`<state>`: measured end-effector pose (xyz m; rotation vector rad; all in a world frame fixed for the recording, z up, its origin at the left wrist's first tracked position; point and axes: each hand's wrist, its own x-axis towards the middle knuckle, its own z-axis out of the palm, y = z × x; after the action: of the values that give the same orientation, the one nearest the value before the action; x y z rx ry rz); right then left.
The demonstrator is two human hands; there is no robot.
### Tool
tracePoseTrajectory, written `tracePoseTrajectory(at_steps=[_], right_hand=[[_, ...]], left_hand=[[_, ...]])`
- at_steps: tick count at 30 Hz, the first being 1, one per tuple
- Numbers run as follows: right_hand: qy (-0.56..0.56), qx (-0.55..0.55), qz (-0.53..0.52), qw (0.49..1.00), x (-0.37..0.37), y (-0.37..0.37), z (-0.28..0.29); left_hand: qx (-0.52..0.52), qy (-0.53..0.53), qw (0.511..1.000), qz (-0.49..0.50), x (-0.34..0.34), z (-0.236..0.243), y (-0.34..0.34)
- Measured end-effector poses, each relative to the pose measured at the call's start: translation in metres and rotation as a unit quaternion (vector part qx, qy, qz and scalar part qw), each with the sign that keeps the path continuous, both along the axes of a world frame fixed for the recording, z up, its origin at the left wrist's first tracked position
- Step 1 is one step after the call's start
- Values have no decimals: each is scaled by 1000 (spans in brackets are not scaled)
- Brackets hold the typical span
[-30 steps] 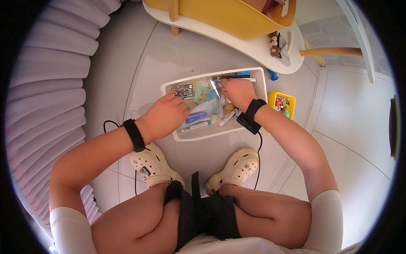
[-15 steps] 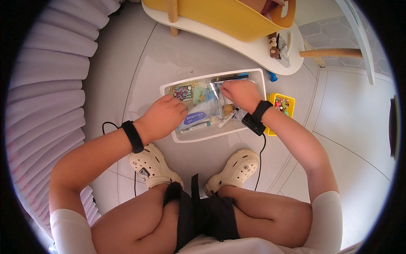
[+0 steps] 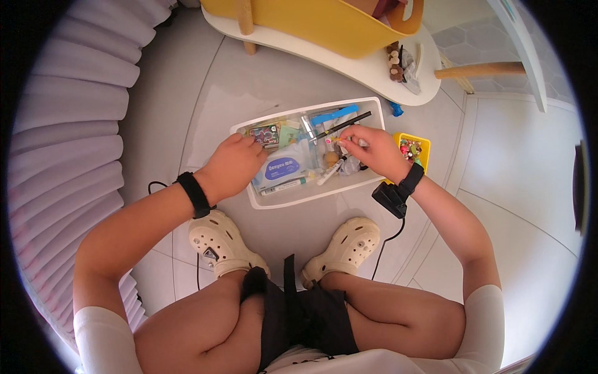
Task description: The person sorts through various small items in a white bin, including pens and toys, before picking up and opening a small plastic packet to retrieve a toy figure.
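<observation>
A white plastic storage box on the floor in front of me holds mixed small items. My left hand is closed over its left rim, the fingertips just inside. My right hand hovers over the right half, thumb and forefinger pinched at a small yellowish thing, too small to name. Beside those fingers lie a black pen, a blue strip-like item and a white marker. A white-and-blue soft pack, a green-ended marker and a patterned card-like case fill the left part.
Right of the box stands a small yellow container of colourful bits. A low white table with a yellow basket is at the back. A pleated curtain hangs at left. My beige clogs stand before the box, cables near them.
My right hand has drawn back to the right and turned, uncovering the blue item and more of the black pen, which lies at a new angle. My left hand stays at the rim.
</observation>
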<state>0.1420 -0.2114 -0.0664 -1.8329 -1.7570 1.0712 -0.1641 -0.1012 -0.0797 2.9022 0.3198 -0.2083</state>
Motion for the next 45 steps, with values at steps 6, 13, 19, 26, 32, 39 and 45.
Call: tracePoseTrajectory(at_steps=[6,13,19,26,32,39,45], right_hand=[[73,-4,-40,996,5,0,1],[124,-28,-58,990,4,-3,6],[207,-51,-58,975,-10,-2,24],[303,-88,-53,947,-16,-2,45],[364,-88,9,927,-17,-8,57],[565,-167,-45,807,-16,-10,68],[647,-182,-72,737,-16,-12,77]], left_hand=[[6,10,1000,14,3,-2,-1],[-127,-55,987,83,28,20,0],[-292,-104,939,145,57,22,-6],[-472,-92,860,172,64,41,-1],[-683,-103,698,190,56,52,-1],[-750,-118,633,155,56,70,-4],[-725,-160,646,175,54,100,0]])
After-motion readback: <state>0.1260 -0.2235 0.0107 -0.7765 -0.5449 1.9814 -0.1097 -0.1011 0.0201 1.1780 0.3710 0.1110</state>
